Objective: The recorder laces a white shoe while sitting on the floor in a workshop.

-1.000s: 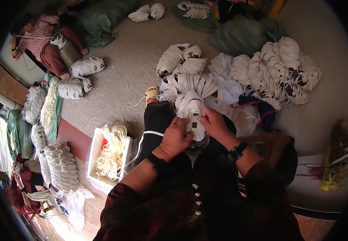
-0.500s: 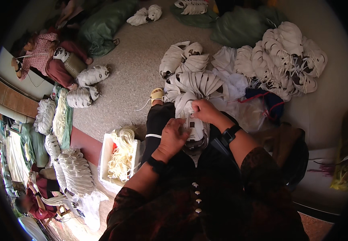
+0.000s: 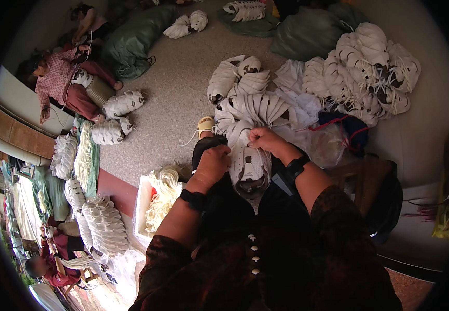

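A white shoe upper (image 3: 251, 168) with a grey heel edge lies between my knees, its heel end towards me. My right hand (image 3: 268, 142) is closed at its far right edge, with thumb and fingers pinched against the white material. My left hand (image 3: 215, 163) is closed just left of the upper, fingers curled and partly hidden; what they hold cannot be made out. A thin white lace (image 3: 189, 139) trails off to the left, beyond my left hand. Right behind the upper lies a row of nested white uppers (image 3: 255, 108).
A white foam box (image 3: 144, 207) of pale laces (image 3: 164, 199) stands at my left. More uppers (image 3: 364, 67) are heaped at the far right, beside green sacks (image 3: 307, 33). At left sit co-workers, one in a pink patterned shirt (image 3: 58, 70), another in dark red (image 3: 53, 269).
My left hand has moved left off the upper, baring more of its heel part. My right hand stays at the far edge. The co-worker in pink has lowered one arm.
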Tool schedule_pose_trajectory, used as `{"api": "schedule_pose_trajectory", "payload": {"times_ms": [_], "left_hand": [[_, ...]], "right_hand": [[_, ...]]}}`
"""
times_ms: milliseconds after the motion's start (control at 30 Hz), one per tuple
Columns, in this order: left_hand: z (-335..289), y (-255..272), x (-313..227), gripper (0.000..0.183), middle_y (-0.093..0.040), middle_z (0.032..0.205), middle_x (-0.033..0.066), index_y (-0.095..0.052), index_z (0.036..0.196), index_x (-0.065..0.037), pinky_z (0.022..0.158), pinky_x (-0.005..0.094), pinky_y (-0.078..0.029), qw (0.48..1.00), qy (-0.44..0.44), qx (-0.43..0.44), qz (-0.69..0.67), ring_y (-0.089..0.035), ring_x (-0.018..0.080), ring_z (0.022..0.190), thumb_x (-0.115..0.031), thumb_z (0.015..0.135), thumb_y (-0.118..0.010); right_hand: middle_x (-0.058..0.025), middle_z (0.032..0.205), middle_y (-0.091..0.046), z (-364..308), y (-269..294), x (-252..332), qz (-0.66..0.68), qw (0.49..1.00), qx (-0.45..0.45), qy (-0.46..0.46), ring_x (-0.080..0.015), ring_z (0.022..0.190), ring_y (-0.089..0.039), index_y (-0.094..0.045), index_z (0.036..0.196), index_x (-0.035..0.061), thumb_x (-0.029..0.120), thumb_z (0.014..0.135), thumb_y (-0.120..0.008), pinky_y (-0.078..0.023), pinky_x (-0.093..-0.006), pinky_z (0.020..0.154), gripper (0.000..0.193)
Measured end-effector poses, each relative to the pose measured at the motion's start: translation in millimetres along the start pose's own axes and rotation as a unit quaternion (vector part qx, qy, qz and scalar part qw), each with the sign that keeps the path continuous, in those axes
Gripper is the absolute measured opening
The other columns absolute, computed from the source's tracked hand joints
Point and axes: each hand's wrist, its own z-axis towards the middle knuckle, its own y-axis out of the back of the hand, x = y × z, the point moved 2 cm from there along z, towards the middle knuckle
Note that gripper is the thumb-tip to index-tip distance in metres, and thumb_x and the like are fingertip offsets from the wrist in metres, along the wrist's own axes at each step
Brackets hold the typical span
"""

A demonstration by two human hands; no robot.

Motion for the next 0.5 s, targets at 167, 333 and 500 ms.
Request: {"api": "schedule_pose_trajectory", "payload": {"times_ms": [167, 333, 500], "left_hand": [[4.6, 3.7, -11.3, 0.012, -0.065, 0.074, 0.0133, -0.067, 0.079, -0.008, 0.066, 0.0362, -0.05, 0.997, 0.006, 0.005, 0.082, -0.063, 0.0296, 0.072, -0.017, 0.075, -0.062], [11.1, 2.8, -13.5, 0.009, -0.065, 0.073, 0.0097, -0.068, 0.078, -0.013, 0.064, 0.0346, -0.05, 0.996, 0.063, -0.02, 0.062, -0.063, 0.0283, 0.07, -0.021, 0.075, -0.065], [18.9, 2.0, 0.7, 0.011, -0.064, 0.071, 0.0107, -0.068, 0.078, -0.012, 0.065, 0.036, -0.05, 0.997, 0.011, -0.046, 0.057, -0.063, 0.0291, 0.07, -0.023, 0.075, -0.065]], "right_hand": [[0.0058, 0.061, -0.042, 0.4, 1.3, -4.5, -0.003, 1.0, -0.018, 0.012, -0.0057, 0.055, -0.037, -0.047, 0.064, 0.0099, 0.005, 0.07, -0.067, -0.03, -0.0228, 0.049, 0.022], [0.0056, 0.059, -0.041, -6.0, 0.7, -1.4, 0.075, 0.997, -0.01, -0.036, -0.0062, 0.056, -0.037, -0.044, 0.06, 0.0094, 0.003, 0.07, -0.067, -0.032, -0.0239, 0.051, 0.026], [0.0057, 0.063, -0.045, -4.4, 1.8, -7.5, 0.052, 0.998, -0.008, -0.017, -0.0051, 0.057, -0.04, -0.049, 0.066, 0.0099, 0.005, 0.071, -0.067, -0.031, -0.0211, 0.051, 0.019]]}}
